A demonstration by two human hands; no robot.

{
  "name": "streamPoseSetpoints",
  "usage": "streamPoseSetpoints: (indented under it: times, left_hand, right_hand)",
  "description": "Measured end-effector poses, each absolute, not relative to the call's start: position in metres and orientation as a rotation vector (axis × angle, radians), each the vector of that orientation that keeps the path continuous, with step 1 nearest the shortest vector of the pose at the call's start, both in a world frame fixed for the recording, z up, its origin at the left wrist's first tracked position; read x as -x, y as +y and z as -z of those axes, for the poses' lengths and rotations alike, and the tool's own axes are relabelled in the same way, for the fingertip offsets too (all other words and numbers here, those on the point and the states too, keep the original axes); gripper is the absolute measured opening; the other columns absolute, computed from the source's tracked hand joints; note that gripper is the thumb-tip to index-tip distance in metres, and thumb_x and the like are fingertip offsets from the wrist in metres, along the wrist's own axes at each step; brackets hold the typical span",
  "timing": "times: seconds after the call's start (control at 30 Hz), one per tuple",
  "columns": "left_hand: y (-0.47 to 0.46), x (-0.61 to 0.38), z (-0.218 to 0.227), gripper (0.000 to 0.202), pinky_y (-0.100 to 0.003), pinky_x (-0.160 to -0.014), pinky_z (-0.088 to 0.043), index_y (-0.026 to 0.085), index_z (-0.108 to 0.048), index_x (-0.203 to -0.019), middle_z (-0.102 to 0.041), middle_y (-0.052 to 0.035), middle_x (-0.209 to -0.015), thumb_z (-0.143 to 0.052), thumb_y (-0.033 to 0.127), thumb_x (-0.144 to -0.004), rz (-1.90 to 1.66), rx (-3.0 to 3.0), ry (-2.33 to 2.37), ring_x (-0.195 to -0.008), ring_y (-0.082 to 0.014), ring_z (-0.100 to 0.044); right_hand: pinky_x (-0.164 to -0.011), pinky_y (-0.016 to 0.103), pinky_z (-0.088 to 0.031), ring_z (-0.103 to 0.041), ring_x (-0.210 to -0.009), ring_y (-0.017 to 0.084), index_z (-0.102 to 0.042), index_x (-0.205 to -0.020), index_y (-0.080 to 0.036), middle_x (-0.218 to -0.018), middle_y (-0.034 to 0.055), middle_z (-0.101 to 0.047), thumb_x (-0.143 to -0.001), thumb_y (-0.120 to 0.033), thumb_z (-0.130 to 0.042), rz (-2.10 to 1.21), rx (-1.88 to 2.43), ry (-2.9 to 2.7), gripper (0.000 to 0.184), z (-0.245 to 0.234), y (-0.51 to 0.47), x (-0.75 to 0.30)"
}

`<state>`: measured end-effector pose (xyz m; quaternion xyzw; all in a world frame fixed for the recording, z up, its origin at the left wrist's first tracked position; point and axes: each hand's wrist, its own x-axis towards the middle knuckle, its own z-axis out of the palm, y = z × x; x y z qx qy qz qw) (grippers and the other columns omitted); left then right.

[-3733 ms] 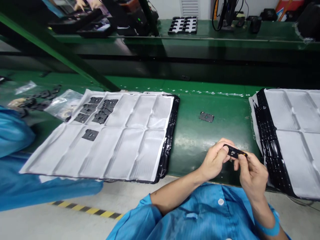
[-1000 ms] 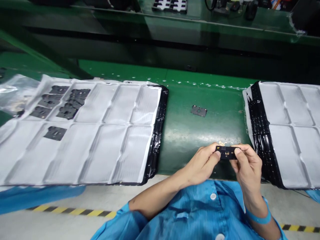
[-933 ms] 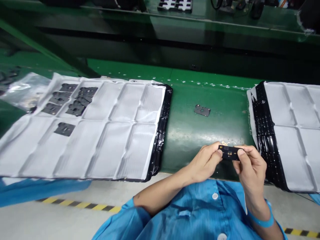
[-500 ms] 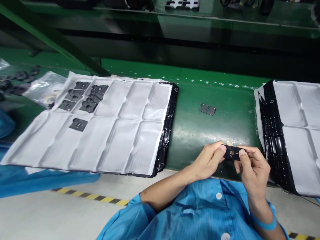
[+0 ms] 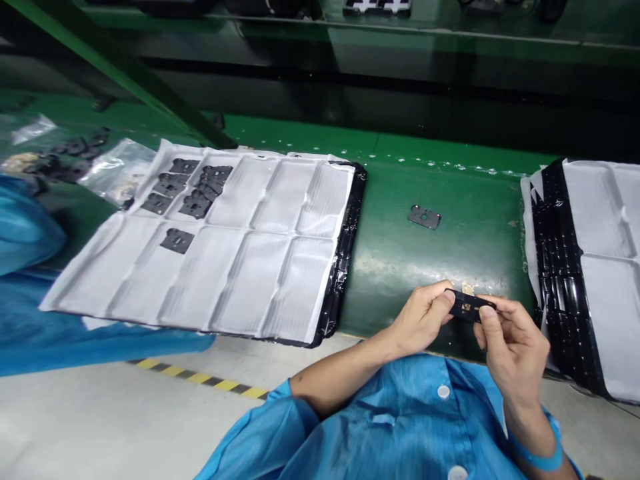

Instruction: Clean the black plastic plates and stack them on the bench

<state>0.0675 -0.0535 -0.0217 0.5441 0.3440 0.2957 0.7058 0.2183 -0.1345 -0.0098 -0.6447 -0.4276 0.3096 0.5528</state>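
Observation:
A small black plastic plate [image 5: 466, 307] with a square opening is held level between both hands, just above the bench's near edge. My left hand [image 5: 423, 317] pinches its left end, thumb on top. At the right end, my right hand [image 5: 510, 337] grips it with the thumb pressed on the upper face and fingers behind. Small brass-coloured pieces [image 5: 468, 288] lie on the bench just beyond the plate. Farther back on the green bench rests another black plate [image 5: 424, 217], apart from both hands.
To the left, a stack of black trays under a white liner [image 5: 273, 267] bears several black plates [image 5: 200, 193]. Another tray stack [image 5: 565, 280] stands at right. Beyond the left stack lie a clear bag [image 5: 120, 170] and black parts. A co-worker's blue sleeve [image 5: 27, 227] shows at far left.
The view has shifted slightly, so the bench things appear farther right. Both hands keep their hold on the black plate, which looks slightly more tilted, its right end lower in the picture.

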Motion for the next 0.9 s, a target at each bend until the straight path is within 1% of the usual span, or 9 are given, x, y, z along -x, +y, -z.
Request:
streamPoseSetpoints:
  times: [0.13, 0.23, 0.4, 0.47, 0.6, 0.77, 0.9]
  left_hand:
    - [-0.054, -0.071, 0.023, 0.034, -0.025, -0.052, -0.030, 0.023, -0.046, -0.071, -0.043, 0.0061, -0.056, -0.047, 0.043, -0.099, -0.646, -1.070, 0.839, -0.051, -0.0104, -0.035]
    - [-0.055, -0.071, 0.021, 0.032, -0.025, -0.052, -0.029, 0.023, -0.044, -0.067, -0.043, 0.0058, -0.052, -0.045, 0.038, -0.096, -0.637, -1.032, 0.902, -0.049, -0.0107, -0.035]
    - [-0.059, -0.064, 0.014, 0.043, -0.026, -0.055, -0.032, 0.022, -0.045, -0.066, -0.047, 0.0051, -0.055, -0.043, 0.043, -0.104, -0.604, -1.167, 0.876, -0.050, -0.0104, -0.038]
    - [-0.060, -0.060, 0.010, 0.046, -0.026, -0.055, -0.032, 0.022, -0.045, -0.067, -0.047, 0.0051, -0.056, -0.043, 0.045, -0.107, -0.603, -1.236, 0.850, -0.051, -0.0103, -0.039]
    - [-0.060, -0.055, 0.004, 0.046, -0.025, -0.055, -0.033, 0.022, -0.044, -0.069, -0.046, 0.0056, -0.057, -0.041, 0.044, -0.110, -0.616, -1.341, 0.811, -0.051, -0.0100, -0.040]
    - [-0.057, -0.053, 0.002, 0.046, -0.025, -0.056, -0.032, 0.022, -0.044, -0.071, -0.047, 0.0052, -0.059, -0.039, 0.044, -0.111, -0.564, -1.440, 0.774, -0.052, -0.0097, -0.042]
    - [-0.053, -0.047, -0.001, 0.040, -0.025, -0.059, -0.035, 0.021, -0.049, -0.078, -0.052, 0.0036, -0.065, -0.041, 0.044, -0.110, -0.493, -1.425, 0.754, -0.058, -0.0110, -0.047]
  right_hand:
    - [-0.046, 0.022, -0.050, -0.059, -0.048, 0.011, -0.079, -0.106, -0.020, -0.068, -0.0017, -0.067, -0.103, -0.033, -0.073, -0.723, 1.540, -1.083, 0.014, 0.015, -0.138, -0.219]
    - [-0.045, 0.021, -0.048, -0.057, -0.046, 0.010, -0.079, -0.108, -0.020, -0.065, -0.0031, -0.064, -0.103, -0.033, -0.073, -0.780, 1.534, -1.069, 0.015, 0.014, -0.138, -0.221]
    - [-0.042, 0.018, -0.039, -0.050, -0.044, 0.008, -0.077, -0.105, -0.019, -0.060, -0.0050, -0.058, -0.103, -0.040, -0.072, -1.027, 1.471, -0.923, 0.021, 0.004, -0.133, -0.224]
    - [-0.042, 0.018, -0.037, -0.048, -0.043, 0.007, -0.076, -0.103, -0.019, -0.059, -0.0055, -0.056, -0.103, -0.041, -0.071, -1.077, 1.432, -0.881, 0.022, 0.001, -0.131, -0.224]
    - [-0.041, 0.018, -0.034, -0.046, -0.041, 0.006, -0.075, -0.099, -0.019, -0.059, -0.0059, -0.056, -0.104, -0.039, -0.070, -1.085, 1.416, -0.824, 0.021, 0.003, -0.131, -0.222]
    - [-0.037, 0.018, -0.028, -0.041, -0.039, 0.005, -0.070, -0.086, -0.020, -0.061, -0.0064, -0.054, -0.101, -0.039, -0.073, -1.059, 1.440, -0.737, 0.024, 0.012, -0.130, -0.224]
    - [-0.036, 0.017, -0.025, -0.036, -0.039, 0.004, -0.069, -0.083, -0.020, -0.061, -0.0071, -0.051, -0.098, -0.041, -0.076, -1.113, 1.448, -0.673, 0.026, 0.014, -0.127, -0.226]
